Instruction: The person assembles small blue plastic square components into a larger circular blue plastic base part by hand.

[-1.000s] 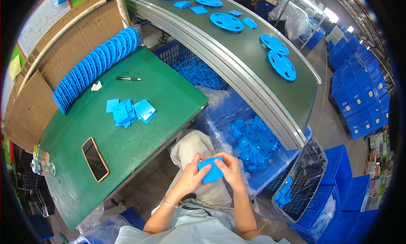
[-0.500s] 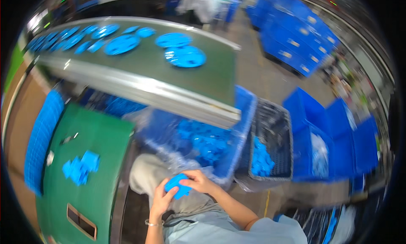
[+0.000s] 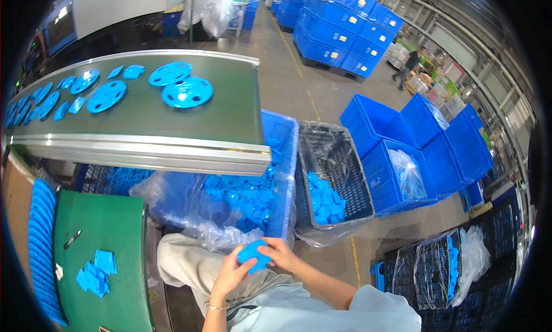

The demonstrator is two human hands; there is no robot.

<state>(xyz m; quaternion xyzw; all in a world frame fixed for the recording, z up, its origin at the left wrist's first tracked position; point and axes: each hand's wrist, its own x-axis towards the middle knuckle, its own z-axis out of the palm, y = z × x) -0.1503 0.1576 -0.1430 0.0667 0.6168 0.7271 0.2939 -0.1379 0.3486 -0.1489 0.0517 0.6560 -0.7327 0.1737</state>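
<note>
Bench point(image 3: 123, 228) on my rig's left; disc row point(image 3: 43, 257) along its left side, 1 pen point(image 3: 72, 239) and loose squares point(image 3: 95, 273) on top. Conveyor point(image 3: 233, 113) ahead, 2 overlapping discs point(image 3: 187, 93) near its right end. I see parts bin point(image 3: 284, 188) partly under conveyor, basket point(image 3: 349, 179) right of it, tubs point(image 3: 380, 179) farther right. Left hand point(image 3: 229, 273) and right hand point(image 3: 280, 255), piece point(image 3: 252, 255) between, before parts bin.

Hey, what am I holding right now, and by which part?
A flat blue piece or stack: the left hand holds its lower left, the right hand its upper right.

Light is bright while edges bow into black
</note>
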